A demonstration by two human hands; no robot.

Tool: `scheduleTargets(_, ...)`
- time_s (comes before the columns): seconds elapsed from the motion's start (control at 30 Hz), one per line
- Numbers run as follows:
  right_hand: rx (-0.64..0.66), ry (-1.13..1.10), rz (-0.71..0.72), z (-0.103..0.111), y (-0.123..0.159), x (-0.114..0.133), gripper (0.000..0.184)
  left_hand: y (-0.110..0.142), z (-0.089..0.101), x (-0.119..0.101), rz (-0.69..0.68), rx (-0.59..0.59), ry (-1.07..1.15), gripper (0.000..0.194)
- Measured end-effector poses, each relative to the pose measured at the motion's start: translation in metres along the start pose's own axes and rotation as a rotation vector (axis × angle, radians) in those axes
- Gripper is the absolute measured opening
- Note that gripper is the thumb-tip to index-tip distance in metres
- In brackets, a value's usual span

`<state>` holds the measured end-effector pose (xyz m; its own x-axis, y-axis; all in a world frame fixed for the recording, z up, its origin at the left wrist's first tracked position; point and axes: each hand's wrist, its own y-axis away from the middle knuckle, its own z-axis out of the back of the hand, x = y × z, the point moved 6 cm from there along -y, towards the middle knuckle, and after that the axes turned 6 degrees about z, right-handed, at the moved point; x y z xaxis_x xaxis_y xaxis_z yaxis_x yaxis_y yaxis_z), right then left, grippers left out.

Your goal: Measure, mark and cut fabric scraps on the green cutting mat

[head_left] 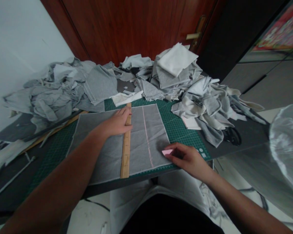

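A wooden ruler (126, 150) lies front to back across a grey piece of fabric (107, 156). My left hand (118, 122) rests on the ruler's upper half, fingers laid flat over it and thumb apart. To its right, a pale pink chalk line (146, 139) runs down the fabric, roughly lengthwise with the ruler. Near the fabric's lower right corner, my right hand (185, 159) pinches a pink piece of tailor's chalk (167, 151) between thumb and fingers. Under the fabric is a green cutting mat (183, 133).
Heaped grey cloth (56, 91) lies at the left, with folded fabric (177, 60) stacked at the back and more scraps (205, 104) on the right. Black scissors (233, 136) sit beside those. A long wooden strip (72, 121) slants along the left; a translucent plastic bag (286, 146) stands at right.
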<state>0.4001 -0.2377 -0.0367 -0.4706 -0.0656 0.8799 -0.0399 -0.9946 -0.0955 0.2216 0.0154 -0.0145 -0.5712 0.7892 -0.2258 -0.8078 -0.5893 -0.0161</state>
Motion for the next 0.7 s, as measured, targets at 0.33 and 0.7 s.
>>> scheduleTargets(0.33,0.024,0.041,0.125,0.0,-0.002,0.029,0.015,0.009,-0.018,-0.027,0.044,0.14,-0.049,0.11)
scheduleTargets(0.7,0.059,0.104,0.2,-0.011,-0.017,0.028,0.019,0.009,-0.021,-0.026,0.082,0.219,-0.065,0.117)
